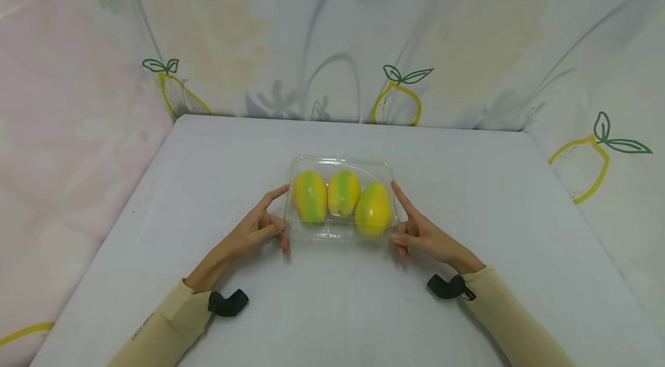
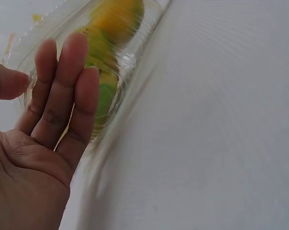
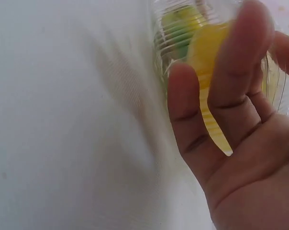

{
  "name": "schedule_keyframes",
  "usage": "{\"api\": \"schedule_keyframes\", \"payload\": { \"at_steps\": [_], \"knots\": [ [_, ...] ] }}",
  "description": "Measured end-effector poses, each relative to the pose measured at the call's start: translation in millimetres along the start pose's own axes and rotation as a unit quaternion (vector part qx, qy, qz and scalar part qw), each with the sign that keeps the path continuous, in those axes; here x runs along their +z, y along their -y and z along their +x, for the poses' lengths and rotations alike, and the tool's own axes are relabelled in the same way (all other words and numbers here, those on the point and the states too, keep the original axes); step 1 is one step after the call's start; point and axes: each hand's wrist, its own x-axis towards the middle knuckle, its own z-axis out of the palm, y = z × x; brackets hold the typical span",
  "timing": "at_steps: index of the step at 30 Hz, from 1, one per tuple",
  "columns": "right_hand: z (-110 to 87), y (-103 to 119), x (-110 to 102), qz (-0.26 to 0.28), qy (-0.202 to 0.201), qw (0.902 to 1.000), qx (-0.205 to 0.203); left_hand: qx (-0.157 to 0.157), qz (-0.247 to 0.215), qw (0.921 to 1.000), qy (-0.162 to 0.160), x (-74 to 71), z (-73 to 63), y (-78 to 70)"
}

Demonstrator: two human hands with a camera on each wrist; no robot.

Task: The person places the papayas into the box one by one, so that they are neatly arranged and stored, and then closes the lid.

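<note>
A clear plastic box [image 1: 335, 232] sits on the table. Inside it are three yellow fruits with green stripes, like mangoes: one at the left [image 1: 310, 197], a smaller one in the middle [image 1: 344, 191] and one at the right [image 1: 373, 209]. At the box's left side is my left hand [image 1: 260, 227], its index finger stretched along the edge and touching it. My right hand [image 1: 423, 235] mirrors this at the right side. In the left wrist view, several straight fingers [image 2: 58, 103] stand beside the ribbed wall. The right wrist view has slightly bent fingers [image 3: 233, 96] by the box.
A white cloth covers the table [image 1: 332, 309]. Behind it hangs a curtain [image 1: 332, 38] printed with lemons, and similar cloth walls stand at both sides. A black wrist mount [image 1: 228, 302] sticks out from the left sleeve, another mount [image 1: 447, 286] from the right.
</note>
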Motion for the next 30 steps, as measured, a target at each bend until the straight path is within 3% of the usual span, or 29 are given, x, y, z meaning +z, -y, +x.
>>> {"api": "schedule_keyframes", "payload": {
  "at_steps": [5, 10, 18, 24, 30],
  "knots": [
    [-1.0, -0.8, -0.2, 0.008, -0.010, 0.9999, 0.008, -0.014, -0.023, 0.9996, -0.004, 0.5, -1.7, -0.6],
    [-1.2, -3.6, 1.5, 0.019, -0.037, 0.9990, -0.013, -0.014, -0.037, 0.9992, -0.004, 3.6, -0.6, -0.4],
    [-4.4, -3.6, 9.7, -0.031, -0.073, 0.9949, -0.062, -0.010, -0.036, 0.9993, 0.004, 2.4, 0.9, 1.5],
    [-6.0, -8.7, 15.4, -0.018, -0.099, 0.9918, -0.079, -0.008, -0.037, 0.9993, 0.005, 2.0, 1.6, 1.8],
    [-5.4, -10.8, 17.5, 0.012, -0.094, 0.9883, -0.119, -0.013, -0.034, 0.9993, -0.005, 3.8, 3.2, 0.4]
  ]
}}
